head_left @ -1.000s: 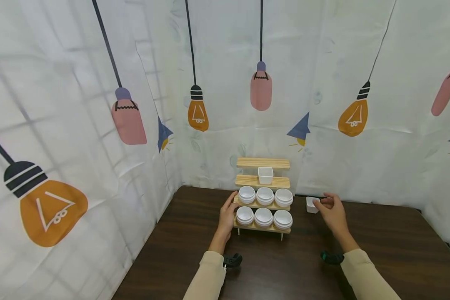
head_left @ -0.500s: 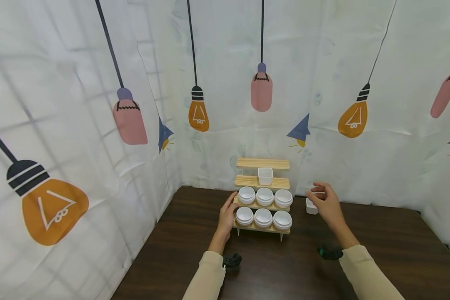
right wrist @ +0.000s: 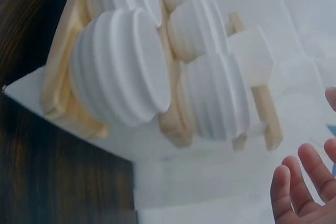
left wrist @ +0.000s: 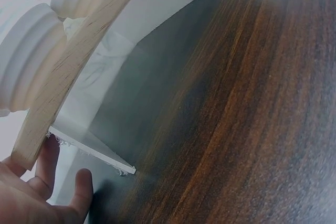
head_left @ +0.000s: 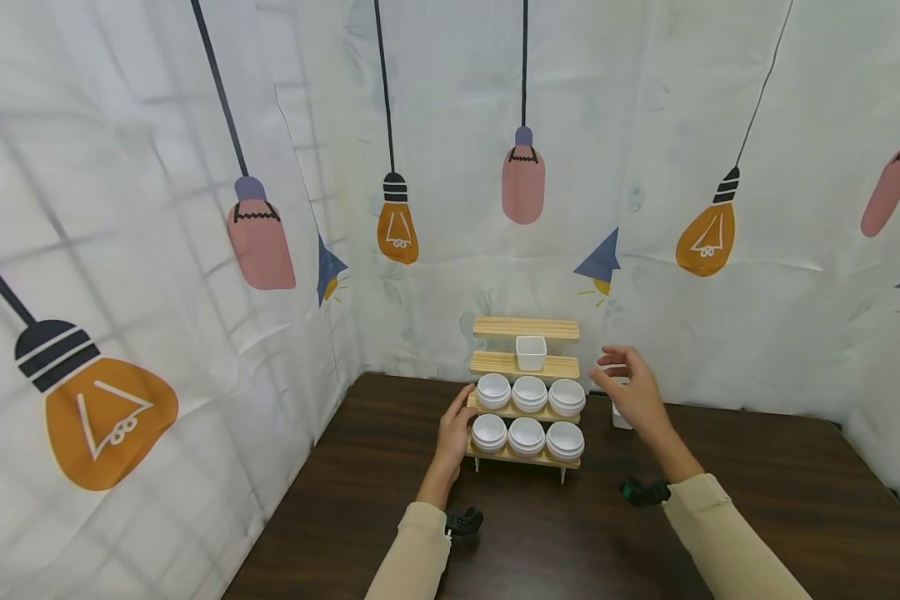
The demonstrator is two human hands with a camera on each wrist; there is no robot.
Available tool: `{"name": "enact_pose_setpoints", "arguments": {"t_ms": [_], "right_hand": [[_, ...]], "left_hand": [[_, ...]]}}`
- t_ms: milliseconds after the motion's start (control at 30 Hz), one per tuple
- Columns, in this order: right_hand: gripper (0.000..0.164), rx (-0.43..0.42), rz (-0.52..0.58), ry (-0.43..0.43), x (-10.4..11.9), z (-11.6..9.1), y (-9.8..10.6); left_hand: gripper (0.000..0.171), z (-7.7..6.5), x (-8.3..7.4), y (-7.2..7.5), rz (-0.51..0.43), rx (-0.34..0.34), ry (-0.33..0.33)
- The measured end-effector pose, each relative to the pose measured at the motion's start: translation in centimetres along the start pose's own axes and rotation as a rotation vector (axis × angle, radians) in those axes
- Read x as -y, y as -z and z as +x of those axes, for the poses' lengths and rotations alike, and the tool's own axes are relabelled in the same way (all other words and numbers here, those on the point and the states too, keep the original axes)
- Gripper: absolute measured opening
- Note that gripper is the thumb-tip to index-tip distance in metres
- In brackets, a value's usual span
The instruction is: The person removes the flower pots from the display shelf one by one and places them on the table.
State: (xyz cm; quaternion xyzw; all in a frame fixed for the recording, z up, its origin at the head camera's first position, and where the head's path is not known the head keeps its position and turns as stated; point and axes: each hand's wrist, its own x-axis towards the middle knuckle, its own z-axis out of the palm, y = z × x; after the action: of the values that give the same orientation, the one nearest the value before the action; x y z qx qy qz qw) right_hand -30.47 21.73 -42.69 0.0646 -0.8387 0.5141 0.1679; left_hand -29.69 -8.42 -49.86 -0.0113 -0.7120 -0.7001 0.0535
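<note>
A tiered wooden rack [head_left: 525, 457] stands on the table with rows of white ribbed round bowls [head_left: 527, 435] on its two lower tiers. A white square cup [head_left: 531, 353] sits alone on the third tier, and the top board [head_left: 526, 327] is bare. My left hand [head_left: 452, 433] grips the rack's left side; in the left wrist view its fingers [left wrist: 47, 163] curl round the board's end. To the right of the rack hovers my right hand [head_left: 636, 398], fingers spread and holding nothing. It partly hides another white square cup [head_left: 621, 419] on the table behind it.
The dark wooden table [head_left: 540, 533] reaches back to a pale curtain [head_left: 435, 317] printed with lamps. This curtain also runs along the left side. A black band [head_left: 465, 522] is on the left wrist, another band [head_left: 643, 491] on the right.
My right hand has moved left and upward, away from the square cup on the table, and its fingers have spread. That cup stays put. The left hand remains on the rack.
</note>
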Motion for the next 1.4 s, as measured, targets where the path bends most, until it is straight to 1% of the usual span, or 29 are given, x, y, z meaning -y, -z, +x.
{"name": "enact_pose_setpoints", "arguments": {"t_ms": [67,333,533,800,1133,1400], "right_hand": [[0.054,0.016,0.003,0.006,0.5,0.2,-0.3],[0.057,0.069,0.015,0.024,1.9,0.9,-1.6],[0.062,0.096,0.038,0.002,2.7,1.8,-2.7],[0.062,0.113,0.041,-0.049,2.7,2.8,-3.7],[0.063,0.142,0.042,-0.078,2.5,3.8,-4.7],[0.065,0.137,0.034,-0.094,2.2,4.3,-5.6]], "left_hand": [[0.05,-0.6,-1.1,0.1,0.001,0.012,0.007],[0.05,-0.6,-1.1,0.2,0.001,0.015,0.01],[0.049,-0.6,-1.1,0.3,0.004,0.005,0.011],[0.05,-0.6,-1.1,0.2,-0.004,0.007,0.001],[0.051,-0.5,-1.1,0.2,-0.002,0.02,-0.001],[0.049,-0.6,-1.2,0.1,-0.005,0.018,0.002]]}}
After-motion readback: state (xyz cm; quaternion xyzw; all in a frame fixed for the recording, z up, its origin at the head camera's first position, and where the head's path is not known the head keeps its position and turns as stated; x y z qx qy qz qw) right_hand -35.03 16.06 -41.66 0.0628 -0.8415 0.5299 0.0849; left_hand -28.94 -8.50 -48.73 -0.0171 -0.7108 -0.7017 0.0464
